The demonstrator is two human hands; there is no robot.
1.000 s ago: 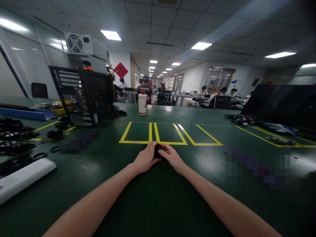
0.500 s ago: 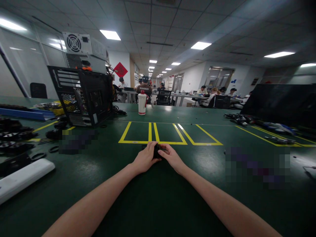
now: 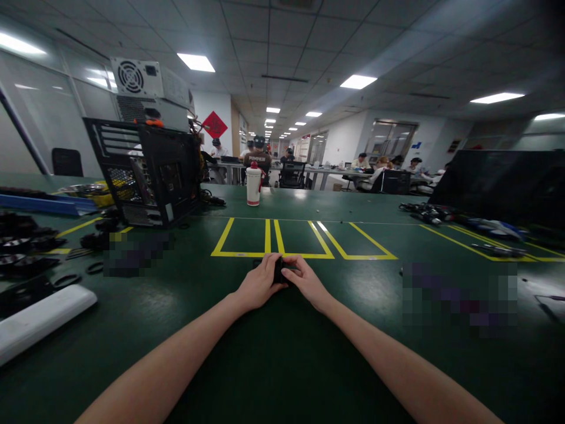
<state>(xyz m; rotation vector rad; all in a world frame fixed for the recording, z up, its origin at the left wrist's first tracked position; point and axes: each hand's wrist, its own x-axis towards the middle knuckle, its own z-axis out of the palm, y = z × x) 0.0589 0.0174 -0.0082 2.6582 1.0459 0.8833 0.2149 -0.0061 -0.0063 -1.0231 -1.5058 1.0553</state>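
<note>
Between my hands, just in front of the yellow tape boxes, is a small black object (image 3: 278, 271); its kind is hard to make out because my fingers cover much of it. My left hand (image 3: 259, 284) is wrapped around its left side, thumb low and fingers over the top. From the right, my right hand (image 3: 308, 282) grips the object with thumb and fingertips. Both forearms reach in low over the green table (image 3: 273, 365).
An open black computer case (image 3: 150, 171) stands at left, topped by silver power supplies (image 3: 136, 76). A white cup (image 3: 253, 187) stands behind the tape. Black parts (image 3: 26, 235) and a white bar (image 3: 48, 321) lie left, cables (image 3: 430, 212) right. Several people sit farther back.
Both hands keep their grip on the black object with almost no movement. The whole view has shifted very slightly.
</note>
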